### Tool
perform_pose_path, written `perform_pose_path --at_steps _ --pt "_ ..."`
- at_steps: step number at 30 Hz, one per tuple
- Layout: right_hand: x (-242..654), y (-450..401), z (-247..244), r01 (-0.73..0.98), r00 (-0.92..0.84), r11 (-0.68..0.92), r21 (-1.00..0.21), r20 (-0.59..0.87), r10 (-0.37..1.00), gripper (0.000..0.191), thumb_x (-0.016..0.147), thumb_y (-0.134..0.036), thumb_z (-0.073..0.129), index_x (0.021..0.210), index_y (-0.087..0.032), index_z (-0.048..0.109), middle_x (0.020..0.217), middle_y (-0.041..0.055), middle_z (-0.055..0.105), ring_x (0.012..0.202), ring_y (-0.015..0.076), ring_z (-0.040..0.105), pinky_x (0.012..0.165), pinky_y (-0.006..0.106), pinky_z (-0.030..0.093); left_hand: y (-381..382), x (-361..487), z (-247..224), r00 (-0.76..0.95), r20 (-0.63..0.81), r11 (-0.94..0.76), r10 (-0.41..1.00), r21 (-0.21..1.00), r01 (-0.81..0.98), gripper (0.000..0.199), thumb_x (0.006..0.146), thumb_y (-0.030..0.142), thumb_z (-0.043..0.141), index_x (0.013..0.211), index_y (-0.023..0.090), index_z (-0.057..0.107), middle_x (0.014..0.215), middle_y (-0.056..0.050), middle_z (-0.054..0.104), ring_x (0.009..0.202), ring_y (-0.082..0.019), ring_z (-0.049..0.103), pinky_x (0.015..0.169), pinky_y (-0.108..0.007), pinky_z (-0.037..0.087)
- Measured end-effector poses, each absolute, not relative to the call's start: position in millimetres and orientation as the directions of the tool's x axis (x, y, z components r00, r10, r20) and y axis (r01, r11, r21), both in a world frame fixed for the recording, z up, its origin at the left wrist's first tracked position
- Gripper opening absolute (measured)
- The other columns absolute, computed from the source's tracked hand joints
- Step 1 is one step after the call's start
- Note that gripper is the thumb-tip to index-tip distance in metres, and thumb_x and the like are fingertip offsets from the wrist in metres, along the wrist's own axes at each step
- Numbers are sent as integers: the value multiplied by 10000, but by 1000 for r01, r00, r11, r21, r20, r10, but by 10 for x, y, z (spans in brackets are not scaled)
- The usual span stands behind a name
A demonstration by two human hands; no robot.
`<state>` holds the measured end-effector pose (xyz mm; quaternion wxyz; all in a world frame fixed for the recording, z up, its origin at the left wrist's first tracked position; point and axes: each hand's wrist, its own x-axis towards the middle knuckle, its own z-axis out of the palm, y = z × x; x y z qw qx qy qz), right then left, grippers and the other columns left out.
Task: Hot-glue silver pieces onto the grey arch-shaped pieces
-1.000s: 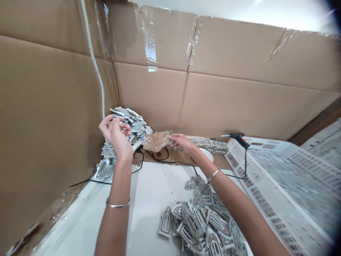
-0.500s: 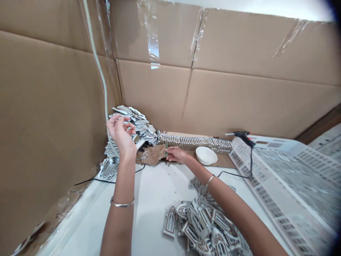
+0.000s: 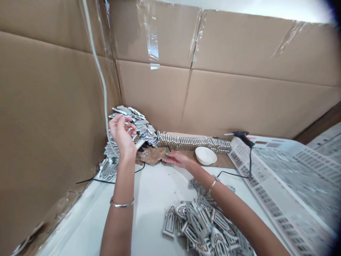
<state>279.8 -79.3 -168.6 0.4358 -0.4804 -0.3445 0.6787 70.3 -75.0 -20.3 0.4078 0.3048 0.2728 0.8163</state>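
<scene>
My left hand is raised beside the heap of flat arch-shaped pieces in the corner. Its fingers are loosely bent and apart, with nothing visible in them. A crumpled clear plastic bag with a green edge lies on the cardboard strip. At that edge is my right hand, palm low, fingers stretched out and touching or almost touching the bag. Beneath my right forearm lies a loose pile of grey-white arch-shaped pieces with brown patterns.
A long row of stacked pieces runs along the cardboard wall. A white bowl stands before it. The black glue gun rests on the white plastic crate at right. A pale cable hangs at left.
My right hand has loosened from a pinch on the bag's green edge, its fingers now straighter and slightly lower. The green edge has tipped down. My left hand has barely moved.
</scene>
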Motion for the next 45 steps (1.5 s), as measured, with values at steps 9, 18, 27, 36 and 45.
perform_pose_path --at_steps 9,18,27,36,45 --pt "3092 -1061 -1416 -111 -39 -257 -960 -254 966 193 712 -96 722 833 -164 588 667 -17 642 604 107 643 599 220 559 -736 713 -230 -473 323 -547 820 689 -476 225 733 245 610 920 194 496 676 51 566 480 -68 485 432 -182 302" --pt "3755 -1556 -1091 231 72 -87 -969 -72 995 172 820 -366 578 858 -200 554 336 -132 316 301 64 246 343 178 178 -793 978 -278 -271 537 -602 799 725 -335 429 685 129 697 1034 215 463 628 97 511 567 -84 522 607 -203 421" --pt "4360 -2378 -1357 864 224 -252 -435 -114 968 265 909 -302 410 868 -160 629 832 71 690 777 168 616 667 245 396 -1713 1565 -611 711 415 -655 568 751 84 203 914 355 575 1067 223 599 1061 -51 646 987 -192 597 868 -330 454" --pt "4442 -2611 -1582 910 325 -357 -210 -172 930 187 817 -332 564 871 -178 655 972 109 695 949 241 598 644 263 316 -1748 1942 -1670 759 -36 -583 650 618 528 311 894 387 528 1078 152 616 1130 -119 620 1061 -267 579 942 -354 426" --pt "4530 -2601 -1546 897 304 -353 -267 -207 930 100 710 -259 647 763 -177 666 815 45 702 856 205 606 674 257 321 -1588 2201 -1958 673 -101 -432 732 696 574 333 647 371 746 873 154 631 835 -28 625 815 -217 581 705 -278 424"
